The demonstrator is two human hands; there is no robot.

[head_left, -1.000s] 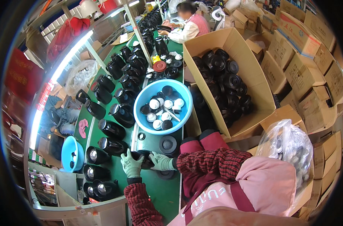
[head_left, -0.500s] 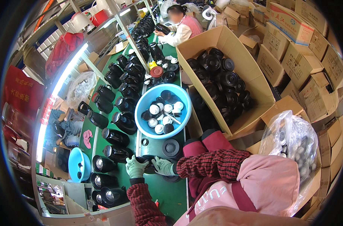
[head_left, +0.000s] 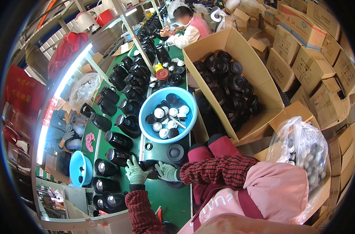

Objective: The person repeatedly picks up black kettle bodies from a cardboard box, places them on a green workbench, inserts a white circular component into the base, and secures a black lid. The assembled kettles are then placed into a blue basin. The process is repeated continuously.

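Observation:
Both of my hands wear pale grey-green gloves. My left hand [head_left: 136, 172] is open, fingers spread, at the left side of a black, shiny rounded part [head_left: 150, 165] low over the green bench. My right hand [head_left: 167, 172] is closed on the right side of that part, thumb toward the left hand. The part's exact kind is hard to make out. Just left lie black jugs [head_left: 119, 156] on their sides, some showing silvery openings. A pile of black round lids [head_left: 176, 152] sits beyond my right hand, and a small black ring [head_left: 148, 146] lies near it.
A blue basin [head_left: 143, 126] of white and black caps stands ahead. To the right is a large carton [head_left: 265, 78] of black lids, with a clear bag [head_left: 308, 140] of parts nearer. A smaller blue basin [head_left: 74, 171] stands left. A co-worker [head_left: 191, 31] sits at the far end.
My left hand has shifted left and its fingers have spread. My right hand stays at the black part. Another person's gloved hands have come into view at the left.

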